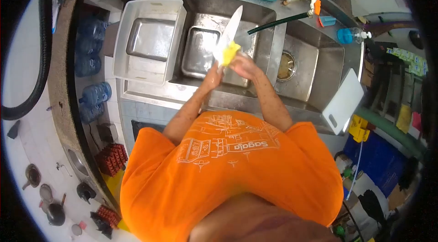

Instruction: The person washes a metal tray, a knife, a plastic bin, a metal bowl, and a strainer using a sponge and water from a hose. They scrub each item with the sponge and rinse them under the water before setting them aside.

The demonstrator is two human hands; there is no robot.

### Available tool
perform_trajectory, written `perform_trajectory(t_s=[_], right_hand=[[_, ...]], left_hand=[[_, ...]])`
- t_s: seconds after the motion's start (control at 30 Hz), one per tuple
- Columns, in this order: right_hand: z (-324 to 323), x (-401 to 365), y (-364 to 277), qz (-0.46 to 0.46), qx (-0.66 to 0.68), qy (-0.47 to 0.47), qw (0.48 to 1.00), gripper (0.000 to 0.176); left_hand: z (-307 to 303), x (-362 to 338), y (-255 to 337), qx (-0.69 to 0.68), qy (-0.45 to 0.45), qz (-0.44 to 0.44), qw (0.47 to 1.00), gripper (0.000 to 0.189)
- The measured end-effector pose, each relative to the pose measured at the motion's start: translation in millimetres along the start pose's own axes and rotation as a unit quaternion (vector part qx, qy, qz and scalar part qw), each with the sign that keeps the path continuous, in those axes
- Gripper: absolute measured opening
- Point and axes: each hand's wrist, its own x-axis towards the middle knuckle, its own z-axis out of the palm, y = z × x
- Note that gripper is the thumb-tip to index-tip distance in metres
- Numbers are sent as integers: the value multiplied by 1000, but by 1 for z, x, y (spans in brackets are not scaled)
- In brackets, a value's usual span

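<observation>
Knife point(233, 23) work is under way, by my reading: the yellow sponge point(231, 53) lies against the lower blade, near the handle end, and the knife is not yet set down. I can't tell how much of the blade has been wiped, nor whether the metal tray point(190, 50) below it, in the left basin point(262, 55), has been cleaned.

I see the left hand point(213, 76) closed around the handle, which its fingers hide, with the blade pointing up and away over that basin. The right hand point(245, 65) has a narrow grip, pinching the sponge; its exact finger spacing is too blurred for me to judge. The white cutting board point(345, 98) leans beside the right basin point(329, 64), touched by neither hand.
</observation>
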Motion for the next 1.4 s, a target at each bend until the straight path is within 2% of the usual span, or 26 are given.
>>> perform_trajectory(t_s=[0.03, 0.07, 0.1, 0.17, 0.23, 0.3, 0.33, 0.4, 0.5, 0.53, 0.6, 0.63, 0.67, 0.73, 0.77, 0.8, 0.87, 0.9, 0.97, 1.0, 1.07, 1.13, 1.2, 1.27, 1.37, 1.4], right_hand=[[6, -5, 1, -4, -1, -1, 1000, 37], [12, -7, 1, -3, -25, 43, 999, 37], [18, -9, 1, -3, -49, 86, 995, 38], [21, -8, 10, -46, -88, 85, 991, 38], [28, -5, 23, -88, -125, 85, 985, 38], [39, 4, 34, -169, -159, 234, 944, 33], [40, 9, 35, -173, -158, 234, 943, 33], [41, 23, 30, -261, -343, 315, 846, 28], [49, 33, -18, -237, -308, 314, 866, 30], [56, 30, -12, -235, -305, 317, 867, 30], [71, 30, -12, -295, -299, 327, 846, 33], [65, 33, -4, -231, -320, 324, 860, 35], [59, 34, 10, -232, -318, 325, 860, 35], [64, 27, 27, -234, -297, 266, 887, 38], [61, 23, 24, -206, -299, 246, 898, 40], [67, 21, 19, -206, -299, 246, 899, 40], [74, 25, 6, -265, -346, 276, 856, 38], [60, 42, -8, -281, -323, 278, 860, 37], [38, 58, -37, -290, -297, 283, 865, 36], [44, 59, -58, -261, -299, 294, 870, 36], [44, 67, -70, -231, -303, 304, 873, 36], [43, 76, -65, -262, -341, 357, 830, 40], [50, 65, -48, -276, -318, 349, 837, 43], [54, 53, -24, -234, -369, 310, 844, 42], [83, 24, 13, -180, -395, 337, 835, 40], [80, 22, 18, -172, -335, 293, 879, 40]], left_hand=[[-2, -13, 22, -27, -6, -22, 999, 32], [-4, -19, 31, -24, -7, -17, 1000, 32], [-6, -24, 37, -13, -18, 13, 1000, 32], [-8, -35, 49, 1, -31, 46, 998, 32], [-9, -46, 59, 107, -39, 89, 990, 34], [-8, -47, 63, 148, -17, 113, 982, 37], [-7, -49, 65, 184, 6, 131, 974, 39], [-8, -65, 78, 192, 18, 127, 973, 41], [-8, -79, 96, 167, 40, 125, 977, 39], [-10, -84, 95, 143, 47, 130, 980, 39], [-7, -73, 82, 168, 75, 157, 970, 39], [-9, -67, 84, 197, 104, 182, 958, 38], [-12, -64, 82, 199, 103, 182, 957, 38], [-17, -64, 94, 180, 59, 144, 971, 38], [-15, -68, 98, 171, 61, 124, 976, 36], [-15, -70, 97, 171, 60, 124, 976, 36], [-17, -72, 99, 189, 68, 138, 970, 36], [-18, -69, 92, 189, 69, 142, 969, 36], [-18, -71, 63, 245, 130, 309, 910, 37], [-20, -80, 77, 248, 129, 309, 909, 37], [-22, -102, 116, 199, 39, 81, 976, 37], [-24, -94, 104, 220, 46, 113, 968, 37], [-24, -82, 88, 246, 56, 148, 956, 37], [-15, -76, 72, 196, 94, 125, 968, 38], [-17, -68, 81, 214, 114, 160, 957, 40], [-17, -64, 78, 234, 138, 175, 946, 41]])
